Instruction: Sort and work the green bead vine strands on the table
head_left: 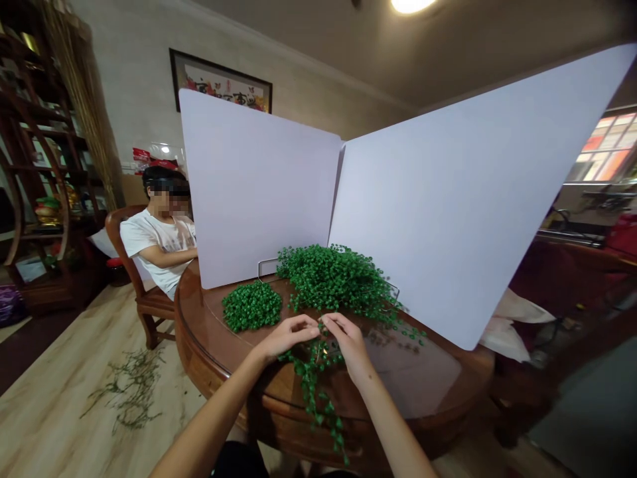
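Observation:
My left hand (291, 334) and my right hand (347, 335) meet over the near part of the table, fingertips pinched close together. Between them they hold a green artificial plant sprig (311, 388), its strands of small round leaves hanging past the table's front edge. The exact grip point is partly hidden by the fingers. Just beyond the hands lies a big heap of the same green sprigs (333, 275). To its left sits a smaller, rounded pile of green pieces (252, 307).
The round brown table (223, 352) carries two upright white boards (263, 192) meeting in a corner. A thin metal stand (259, 271) shows at the left board's foot. Beyond that board a person (162, 242) sits on a wooden chair. Bare stems (130, 388) litter the floor.

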A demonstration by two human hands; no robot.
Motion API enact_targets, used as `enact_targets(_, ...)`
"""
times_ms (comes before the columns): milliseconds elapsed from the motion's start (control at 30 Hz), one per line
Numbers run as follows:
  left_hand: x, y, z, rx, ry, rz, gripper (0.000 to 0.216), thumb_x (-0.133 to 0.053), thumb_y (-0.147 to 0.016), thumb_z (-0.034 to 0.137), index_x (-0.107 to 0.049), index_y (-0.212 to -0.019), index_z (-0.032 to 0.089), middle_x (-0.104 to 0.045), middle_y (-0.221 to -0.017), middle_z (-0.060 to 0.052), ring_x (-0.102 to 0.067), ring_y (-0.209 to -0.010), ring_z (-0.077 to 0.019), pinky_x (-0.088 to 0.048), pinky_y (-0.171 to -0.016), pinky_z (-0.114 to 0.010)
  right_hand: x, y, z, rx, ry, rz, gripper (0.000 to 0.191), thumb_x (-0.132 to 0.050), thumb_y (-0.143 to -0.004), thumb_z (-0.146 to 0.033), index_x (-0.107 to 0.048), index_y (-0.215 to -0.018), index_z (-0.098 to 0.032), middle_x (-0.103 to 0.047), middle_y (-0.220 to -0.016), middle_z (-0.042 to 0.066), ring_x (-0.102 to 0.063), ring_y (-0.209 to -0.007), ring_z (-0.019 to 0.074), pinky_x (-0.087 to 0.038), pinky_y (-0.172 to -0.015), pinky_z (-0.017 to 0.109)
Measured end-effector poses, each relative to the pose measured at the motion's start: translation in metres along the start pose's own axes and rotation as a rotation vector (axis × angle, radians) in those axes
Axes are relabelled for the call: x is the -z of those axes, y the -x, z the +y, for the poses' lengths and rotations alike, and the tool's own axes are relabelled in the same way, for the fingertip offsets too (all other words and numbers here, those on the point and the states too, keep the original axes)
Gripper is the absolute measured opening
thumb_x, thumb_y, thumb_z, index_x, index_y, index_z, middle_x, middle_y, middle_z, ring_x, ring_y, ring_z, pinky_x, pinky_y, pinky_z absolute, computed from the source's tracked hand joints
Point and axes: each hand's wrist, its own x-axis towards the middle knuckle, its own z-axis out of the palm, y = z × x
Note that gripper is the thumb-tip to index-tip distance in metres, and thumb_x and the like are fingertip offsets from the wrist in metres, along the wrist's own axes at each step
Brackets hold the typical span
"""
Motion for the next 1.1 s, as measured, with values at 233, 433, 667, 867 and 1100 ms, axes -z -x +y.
enact_targets(233,-0.004,0.004,0.005,0.082,0.017,0.030,0.039,-0.071,-0.075,0.050,-0.065,-0.089,0.013,-0.059,-0.078,-0.002,-0.057,-0.067,-0.0132,-0.050,-0.062,-0.025,-0.001,0.004,-0.003,-0.030,-0.079,0.052,0.043,-0.058,-0.081,-0.061,-0.067,-0.095,-0.022,-0.065,-0.076,0.003,-0.060,-0.064,0.0190,-0.049,-0.056,0.028)
enact_targets(433,-0.002,0.003,0.005,0.014,-0.033,0.150,0.039,-0.069,-0.076,0.050,-0.064,-0.096,0.016,-0.059,-0.083,-0.002,-0.057,-0.071,-0.0145,-0.046,-0.060,-0.023,-0.002,0.007,-0.001,0.030,0.016,-0.028,0.040,-0.064,-0.080,-0.056,-0.063,-0.100,-0.022,-0.067,-0.082,0.004,-0.063,-0.070,0.0202,-0.051,-0.063,0.030)
enact_targets(667,0.000,0.002,0.004,-0.068,-0.111,0.160,0.033,-0.060,-0.082,0.048,-0.065,-0.081,0.015,-0.060,-0.081,-0.002,-0.055,-0.080,-0.0162,-0.044,-0.075,-0.025,-0.006,0.009,0.002,0.128,0.142,-0.107,0.028,-0.060,-0.085,-0.049,-0.061,-0.092,-0.021,-0.067,-0.086,0.004,-0.064,-0.083,0.0212,-0.050,-0.072,0.029)
enact_targets(867,0.002,-0.003,-0.006,-0.046,-0.003,0.207,0.033,-0.069,-0.076,0.045,-0.062,-0.078,0.013,-0.059,-0.075,-0.001,-0.053,-0.073,-0.0137,-0.042,-0.071,-0.024,-0.008,0.012,0.000,0.152,0.213,-0.137,0.024,-0.059,-0.086,-0.045,-0.060,-0.088,-0.021,-0.064,-0.081,0.003,-0.061,-0.080,0.0201,-0.048,-0.075,0.029)
enact_targets(1100,0.001,-0.007,-0.013,-0.058,0.029,0.126,0.033,-0.072,-0.072,0.042,-0.060,-0.074,0.012,-0.058,-0.073,-0.001,-0.051,-0.066,-0.0107,-0.039,-0.065,-0.022,-0.007,0.013,-0.002,-0.041,-0.075,-0.150,0.025,-0.062,-0.078,-0.046,-0.056,-0.075,-0.022,-0.056,-0.067,0.000,-0.056,-0.068,0.0183,-0.048,-0.065,0.028)
